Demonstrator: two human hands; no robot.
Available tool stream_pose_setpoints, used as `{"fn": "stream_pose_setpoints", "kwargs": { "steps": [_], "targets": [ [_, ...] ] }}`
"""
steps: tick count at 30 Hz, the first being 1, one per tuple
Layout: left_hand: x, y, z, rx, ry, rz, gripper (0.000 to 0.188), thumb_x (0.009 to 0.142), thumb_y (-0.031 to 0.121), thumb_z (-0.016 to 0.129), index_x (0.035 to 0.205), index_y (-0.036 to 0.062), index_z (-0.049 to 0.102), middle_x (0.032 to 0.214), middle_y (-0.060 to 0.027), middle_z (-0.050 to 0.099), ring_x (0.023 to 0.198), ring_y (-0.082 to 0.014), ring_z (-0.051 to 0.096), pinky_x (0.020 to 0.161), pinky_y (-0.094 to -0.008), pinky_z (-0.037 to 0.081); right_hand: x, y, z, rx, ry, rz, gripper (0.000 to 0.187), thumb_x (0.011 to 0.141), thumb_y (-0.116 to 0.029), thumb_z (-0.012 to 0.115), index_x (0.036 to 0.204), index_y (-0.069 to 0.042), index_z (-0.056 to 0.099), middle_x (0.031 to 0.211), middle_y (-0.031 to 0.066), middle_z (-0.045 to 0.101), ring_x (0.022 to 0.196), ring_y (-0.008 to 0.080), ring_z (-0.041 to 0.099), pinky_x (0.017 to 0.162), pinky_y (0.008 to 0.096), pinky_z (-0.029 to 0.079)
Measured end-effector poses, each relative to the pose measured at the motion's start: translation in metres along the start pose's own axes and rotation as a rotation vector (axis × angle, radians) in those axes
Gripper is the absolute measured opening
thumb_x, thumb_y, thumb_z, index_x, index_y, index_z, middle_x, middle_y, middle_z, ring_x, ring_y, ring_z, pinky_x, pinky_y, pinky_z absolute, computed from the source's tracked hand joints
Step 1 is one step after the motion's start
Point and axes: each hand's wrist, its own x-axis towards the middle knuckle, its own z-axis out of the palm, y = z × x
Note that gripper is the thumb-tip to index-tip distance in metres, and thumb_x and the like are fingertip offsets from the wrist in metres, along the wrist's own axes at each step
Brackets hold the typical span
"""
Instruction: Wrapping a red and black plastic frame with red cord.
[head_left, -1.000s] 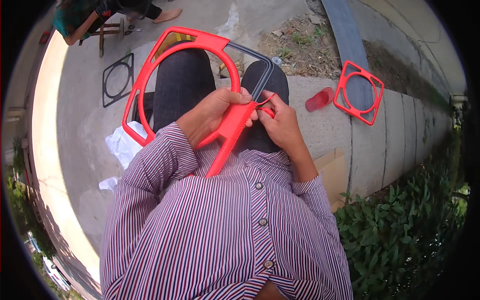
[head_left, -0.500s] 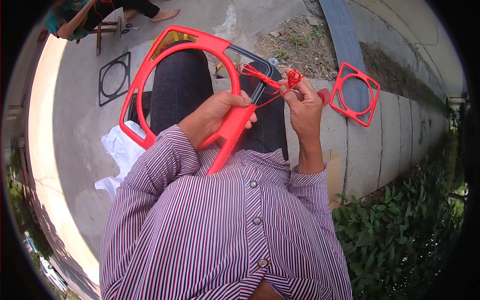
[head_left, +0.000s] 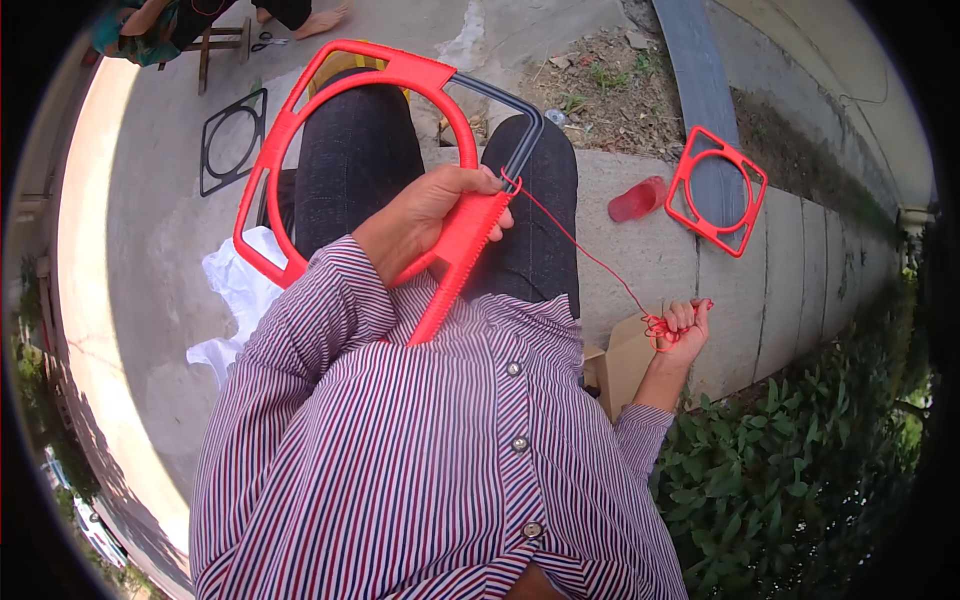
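The left hand (head_left: 435, 205) has its grip clamped on the red-wrapped frame (head_left: 467, 228), thumb on the upper face, close to where the wrapping ends and bare dark bars (head_left: 527, 150) run on. The right hand (head_left: 682, 337), well out to the side, has its grip curled around a loose bundle (head_left: 660, 328) of red cord; one thin strand (head_left: 580, 246) spans from it to a loop around the bars at the wrapping's edge. The frame sits over the lap, its ring above the left thigh (head_left: 360, 170). It is probably light and stiff, perhaps a little slick where wrapped, so the broad panel beside the loop makes a good hold. The cord looks soft and prone to tangle, best taken by the whole bundle. Farther right are a red slipper (head_left: 637, 200) and a second red frame (head_left: 708, 228); leftward, a crumpled white sheet (head_left: 240, 290).
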Motion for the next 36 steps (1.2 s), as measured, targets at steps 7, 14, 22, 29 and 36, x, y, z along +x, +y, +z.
{"fn": "stream_pose_setpoints", "kwargs": {
  "steps": [7,14,22,29,36],
  "targets": [
    [0.000,-0.007,0.009,0.089,-0.040,-0.050,0.016,0.080,0.006,0.061,0.091,-0.0017,0.051,0.074,-0.0156,0.059,0.063,-0.0261,0.066,0.052,-0.0363,0.059,0.005,0.160,0.167,-0.550,-0.208,0.266,0.020,0.099,-0.018,0.047,0.098,-0.001,0.057,0.057,-0.0075,0.030,0.046,0.0031,0.027,0.041,0.0183,0.024],
    [-0.002,-0.007,0.009,0.022,-0.050,-0.064,0.015,0.081,0.007,0.058,0.093,0.0008,0.051,0.074,-0.0157,0.059,0.062,-0.0272,0.066,0.052,-0.0374,0.059,-0.018,0.161,0.156,-1.287,-0.429,0.113,0.026,0.091,-0.026,0.060,0.078,-0.005,0.055,0.056,-0.0070,0.045,0.049,0.0024,0.039,0.046,0.0214,0.028],
    [0.003,-0.011,-0.001,0.152,0.048,-0.058,0.014,0.081,0.006,0.054,0.095,0.0016,0.052,0.079,-0.0160,0.059,0.067,-0.0260,0.067,0.055,-0.0365,0.058,0.027,0.142,0.152,-1.266,-0.198,0.075,0.013,0.092,-0.017,0.058,0.090,-0.005,0.055,0.067,-0.0043,0.046,0.053,0.0020,0.037,0.046,0.0181,0.027],
    [0.011,-0.023,-0.009,0.185,0.187,0.373,0.035,0.081,0.007,0.050,0.115,-0.0008,0.048,0.101,-0.0118,0.058,0.089,-0.0189,0.059,0.073,-0.0296,0.050,0.054,0.156,0.227,-1.847,-0.555,-0.621,0.019,0.083,-0.019,0.061,0.099,-0.008,0.063,0.083,0.0063,0.059,0.074,0.0217,0.058,0.067,0.0339,0.048],
    [0.014,-0.028,-0.003,0.120,-0.055,0.379,0.052,0.079,0.011,0.053,0.128,-0.0018,0.040,0.107,-0.0128,0.058,0.097,-0.0212,0.057,0.084,-0.0306,0.048,0.064,0.182,0.225,-2.027,-0.977,-0.627,0.020,0.078,-0.016,0.066,0.096,-0.009,0.064,0.100,0.0062,0.061,0.090,0.0269,0.060,0.076,0.0373,0.050]
  ]
}}
